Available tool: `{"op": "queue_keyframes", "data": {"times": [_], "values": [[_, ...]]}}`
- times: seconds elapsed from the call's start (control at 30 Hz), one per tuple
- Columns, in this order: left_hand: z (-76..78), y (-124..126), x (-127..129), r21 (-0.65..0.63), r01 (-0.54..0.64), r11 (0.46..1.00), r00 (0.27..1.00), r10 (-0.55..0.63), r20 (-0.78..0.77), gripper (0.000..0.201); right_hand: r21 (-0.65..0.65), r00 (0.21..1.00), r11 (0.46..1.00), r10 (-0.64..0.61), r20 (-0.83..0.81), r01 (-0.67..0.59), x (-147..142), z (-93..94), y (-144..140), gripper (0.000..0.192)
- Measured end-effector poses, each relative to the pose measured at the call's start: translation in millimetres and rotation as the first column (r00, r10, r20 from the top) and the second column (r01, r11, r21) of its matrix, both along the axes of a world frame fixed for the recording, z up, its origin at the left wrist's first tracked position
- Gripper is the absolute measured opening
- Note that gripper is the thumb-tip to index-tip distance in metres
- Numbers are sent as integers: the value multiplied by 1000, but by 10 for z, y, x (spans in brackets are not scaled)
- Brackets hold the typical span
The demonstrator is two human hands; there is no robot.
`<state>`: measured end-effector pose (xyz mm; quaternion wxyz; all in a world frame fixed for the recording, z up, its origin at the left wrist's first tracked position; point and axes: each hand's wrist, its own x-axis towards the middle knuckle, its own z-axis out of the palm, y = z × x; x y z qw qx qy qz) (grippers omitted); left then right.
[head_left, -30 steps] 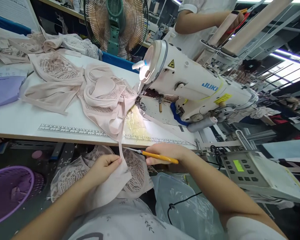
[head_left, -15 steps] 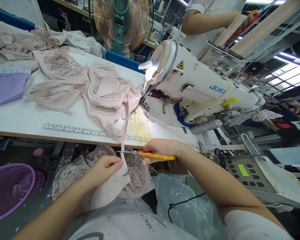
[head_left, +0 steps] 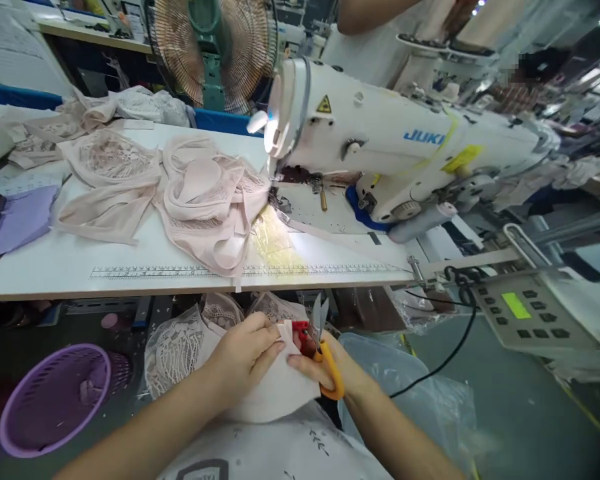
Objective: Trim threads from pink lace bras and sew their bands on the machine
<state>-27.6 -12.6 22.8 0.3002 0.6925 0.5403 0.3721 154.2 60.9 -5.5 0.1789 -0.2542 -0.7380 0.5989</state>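
head view: the left hand (head_left: 247, 350) pinches the pale fabric piece (head_left: 275, 393) in the lap, below the front edge of the table (head_left: 55, 263), fingers closed on its upper corner. the right hand (head_left: 330, 370) touches the same corner from the other side and holds the scissors (head_left: 323, 347) by their orange loop, blades pointing up toward the table edge and slightly parted. the fabric lies between the two hands, its bulk hanging down toward the body, so both are equally near. the sewing machine (head_left: 380, 147) stands on the table above.
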Motion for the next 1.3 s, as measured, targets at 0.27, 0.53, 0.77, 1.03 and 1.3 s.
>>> {"op": "queue_keyframes", "data": {"times": [0.27,0.53,0.77,1.03,1.3], "values": [[20,112,-31,-325,-92,941,986,131,101,20,179,983,969,-179,49,167,208,215,66,25],[8,138,-48,-459,-134,878,929,272,249,22,151,973,962,-229,-6,228,257,170,55,11],[-26,97,-37,-589,-158,793,817,440,373,33,-101,936,935,-346,-58,340,273,-10,55,26],[10,30,-18,-651,-165,741,743,527,412,37,-294,881,888,-422,-214,354,190,-62,-29,24],[10,33,38,-646,-324,691,586,683,436,24,-300,849,870,-467,-247,391,128,-54,-52,23]]}}
